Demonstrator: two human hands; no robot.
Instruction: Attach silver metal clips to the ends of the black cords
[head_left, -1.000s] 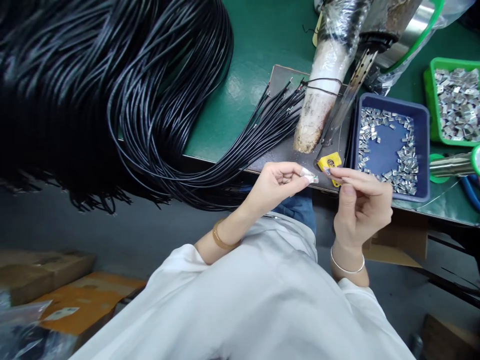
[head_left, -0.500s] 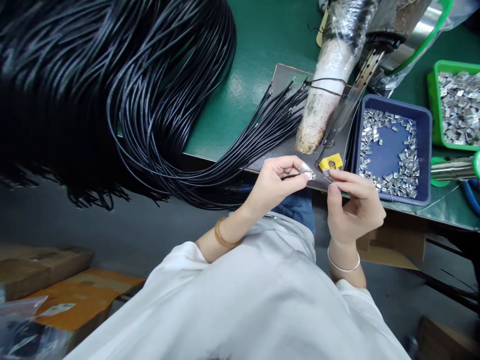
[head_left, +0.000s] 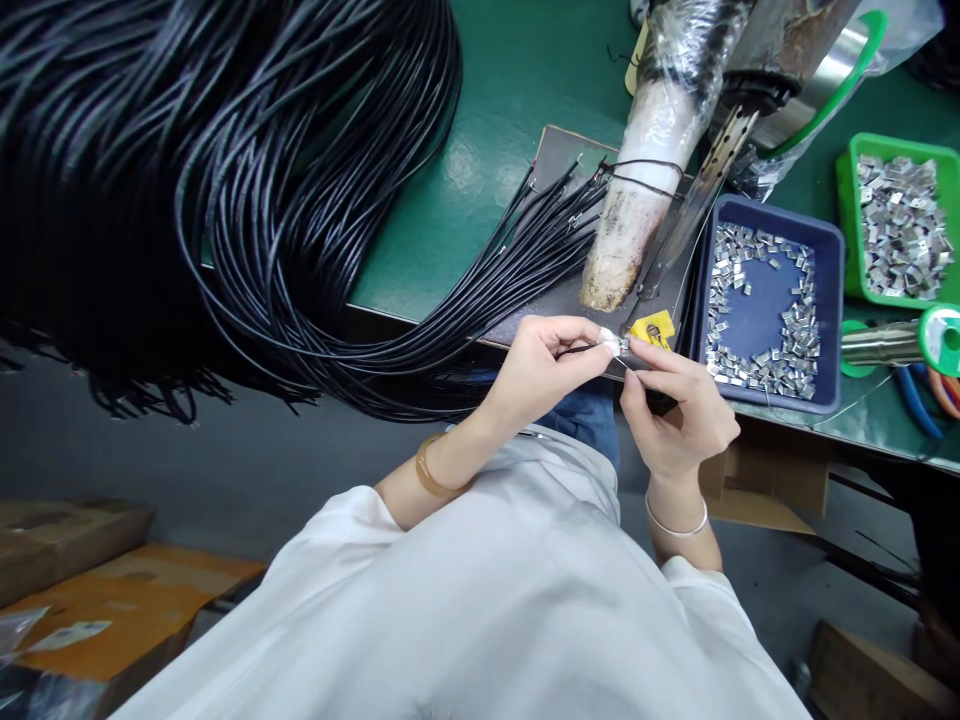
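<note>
My left hand (head_left: pixel 551 365) pinches the end of a black cable (head_left: pixel 574 350) between thumb and forefinger, one fingertip wrapped in white. Close against that end, my right hand (head_left: pixel 675 405) reaches in with a small silver metal connector piece (head_left: pixel 624 343) at its forefinger. A thin wire strand (head_left: pixel 625 362) runs between the two hands; I cannot tell which hand holds it. Just beyond the fingers lies a yellow block (head_left: pixel 652 328) with dark markings. To the left, a bundle of black cables (head_left: pixel 480 295) lies with its stripped ends on a dark board (head_left: pixel 559 150).
A blue tray (head_left: pixel 829 300) of small metal shells stands to the right, beside a green basket (head_left: pixel 855 215) of similar pieces. A plastic-wrapped tube (head_left: pixel 637 170) and a perforated metal barrel (head_left: pixel 731 145) slope above the board. A large cable heap (head_left: pixel 300 150) covers the left side.
My right hand has moved left, bringing its metal piece up to the cable end in my left hand. The view has shifted slightly.
</note>
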